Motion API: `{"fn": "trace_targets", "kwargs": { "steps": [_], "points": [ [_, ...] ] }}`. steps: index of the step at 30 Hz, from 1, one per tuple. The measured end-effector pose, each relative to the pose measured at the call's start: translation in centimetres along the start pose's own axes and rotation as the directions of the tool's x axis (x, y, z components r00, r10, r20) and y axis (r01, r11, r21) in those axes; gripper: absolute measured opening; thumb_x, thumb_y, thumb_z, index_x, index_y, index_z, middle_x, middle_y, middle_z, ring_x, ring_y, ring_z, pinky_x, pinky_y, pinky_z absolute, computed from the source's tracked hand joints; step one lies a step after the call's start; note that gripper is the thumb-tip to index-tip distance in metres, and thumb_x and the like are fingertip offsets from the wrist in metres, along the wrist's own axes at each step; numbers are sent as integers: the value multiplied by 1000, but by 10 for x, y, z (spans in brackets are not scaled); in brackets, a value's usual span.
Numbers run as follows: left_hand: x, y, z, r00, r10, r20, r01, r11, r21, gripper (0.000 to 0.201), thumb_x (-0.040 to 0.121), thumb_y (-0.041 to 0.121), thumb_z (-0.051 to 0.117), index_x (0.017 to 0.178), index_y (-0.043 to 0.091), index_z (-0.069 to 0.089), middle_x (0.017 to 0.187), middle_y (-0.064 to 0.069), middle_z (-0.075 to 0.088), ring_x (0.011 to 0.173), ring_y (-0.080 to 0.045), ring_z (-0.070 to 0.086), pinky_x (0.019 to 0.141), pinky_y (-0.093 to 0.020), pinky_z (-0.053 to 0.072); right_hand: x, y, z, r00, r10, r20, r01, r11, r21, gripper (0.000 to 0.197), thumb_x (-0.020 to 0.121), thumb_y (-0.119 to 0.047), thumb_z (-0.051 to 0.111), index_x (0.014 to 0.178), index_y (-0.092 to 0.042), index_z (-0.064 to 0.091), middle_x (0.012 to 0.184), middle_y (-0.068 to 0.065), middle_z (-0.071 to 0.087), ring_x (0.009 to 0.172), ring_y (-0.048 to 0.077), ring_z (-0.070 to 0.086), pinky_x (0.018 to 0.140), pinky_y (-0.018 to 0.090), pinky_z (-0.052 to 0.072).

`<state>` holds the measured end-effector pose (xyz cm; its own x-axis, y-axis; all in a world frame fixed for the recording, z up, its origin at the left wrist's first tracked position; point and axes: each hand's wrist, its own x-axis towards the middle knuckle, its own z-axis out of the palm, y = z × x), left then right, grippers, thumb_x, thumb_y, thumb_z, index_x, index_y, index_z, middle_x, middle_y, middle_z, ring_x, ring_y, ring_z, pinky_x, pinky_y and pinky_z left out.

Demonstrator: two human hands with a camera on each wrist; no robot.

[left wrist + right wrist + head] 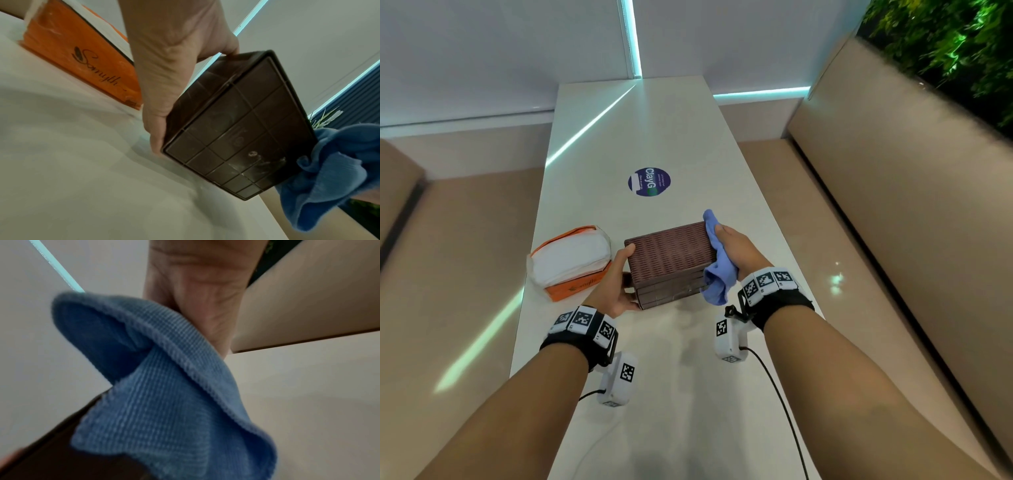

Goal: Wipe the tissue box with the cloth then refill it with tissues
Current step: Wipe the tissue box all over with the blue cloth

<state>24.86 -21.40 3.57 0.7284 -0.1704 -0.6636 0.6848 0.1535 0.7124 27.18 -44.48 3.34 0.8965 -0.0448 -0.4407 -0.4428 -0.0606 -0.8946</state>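
Note:
A brown woven tissue box point(671, 255) is lifted and tilted above the white table point(654, 137), its gridded underside point(236, 138) facing me. My left hand point(619, 274) grips its left end, thumb on top and fingers underneath. My right hand point(736, 251) holds a blue cloth point(717, 263) pressed against the box's right end; the cloth point(329, 170) hangs bunched below the palm. In the right wrist view the cloth point(164, 386) covers most of the dark box point(61, 443). An orange pack of white tissues point(570, 260) lies just left of the box.
A round blue sticker point(649, 182) sits farther back on the table. Beige bench seats point(893, 205) run along both sides. Cables from the wrist cameras trail over the near table. A green plant wall point(945, 51) rises at the far right.

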Motion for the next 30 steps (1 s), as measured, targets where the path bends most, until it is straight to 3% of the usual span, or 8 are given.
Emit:
{"fn": "trace_targets", "kwargs": {
  "steps": [4, 9, 14, 18, 21, 23, 26, 30],
  "points": [
    [0, -1, -2, 998, -28, 53, 32, 997, -66, 68, 75, 66, 54, 120, 15, 62, 124, -17, 63, 114, -34, 58, 86, -52, 50, -3, 4, -4, 998, 56, -16, -54, 995, 85, 34, 99, -34, 42, 112, -8, 60, 104, 9, 62, 93, 23, 58, 86, 32, 48],
    [-1, 0, -2, 990, 11, 144, 22, 974, -227, 52, 86, 63, 39, 107, 25, 66, 104, -7, 72, 101, -28, 61, 89, -52, 45, 20, 39, -11, 995, 104, -7, -102, 987, 120, 55, 90, -47, 48, 132, -12, 53, 131, 0, 57, 118, 24, 53, 113, 48, 35],
    [-5, 11, 9, 999, 42, -31, -47, 984, -170, 41, 95, 48, 43, 117, 18, 60, 116, -12, 65, 109, -33, 59, 98, -62, 40, -29, -14, -3, 991, -28, -128, 31, 999, 22, 20, 95, -27, 50, 97, -11, 62, 95, 11, 62, 87, 25, 58, 83, 38, 46],
    [37, -3, -2, 980, 132, -151, -115, 987, 113, 61, 94, 56, 35, 140, 15, 45, 139, -10, 54, 118, -26, 57, 106, -49, 42, -41, -28, 4, 962, -223, -155, 192, 963, -192, 30, 95, -22, 51, 119, -6, 59, 111, 13, 63, 101, 27, 59, 89, 35, 46],
    [5, 8, 25, 994, 96, -60, -75, 955, 286, 79, 80, 75, 40, 130, 15, 54, 123, -4, 63, 107, -19, 62, 91, -37, 52, -47, -34, 12, 952, -272, -138, 217, 923, -318, 32, 96, -21, 48, 126, -13, 54, 117, 14, 62, 108, 28, 57, 94, 34, 44],
    [-6, 10, 36, 996, 78, 39, -86, 947, 308, 56, 87, 68, 37, 105, 21, 62, 102, 2, 68, 90, -10, 64, 72, -28, 51, -52, -36, 17, 944, -297, -144, 227, 901, -369, 34, 97, -19, 44, 130, -15, 50, 121, 15, 60, 112, 30, 56, 89, 29, 41],
    [-11, 13, 38, 994, 67, 84, -87, 960, 266, 42, 92, 61, 32, 94, 29, 60, 98, 3, 65, 87, -9, 61, 78, -32, 48, -56, -36, 27, 927, -348, -142, 257, 862, -436, 37, 100, -19, 38, 137, -17, 44, 126, 16, 58, 115, 31, 55, 84, 27, 40],
    [-13, 16, 38, 994, 66, 82, -81, 977, 196, 37, 95, 54, 32, 100, 27, 56, 92, 6, 65, 84, -11, 62, 73, -33, 48, -54, -26, 42, 908, -401, -120, 231, 720, -654, 47, 101, -24, 35, 147, -17, 28, 150, 18, 34, 138, 37, 30, 113, 42, 28]
  ]
}}
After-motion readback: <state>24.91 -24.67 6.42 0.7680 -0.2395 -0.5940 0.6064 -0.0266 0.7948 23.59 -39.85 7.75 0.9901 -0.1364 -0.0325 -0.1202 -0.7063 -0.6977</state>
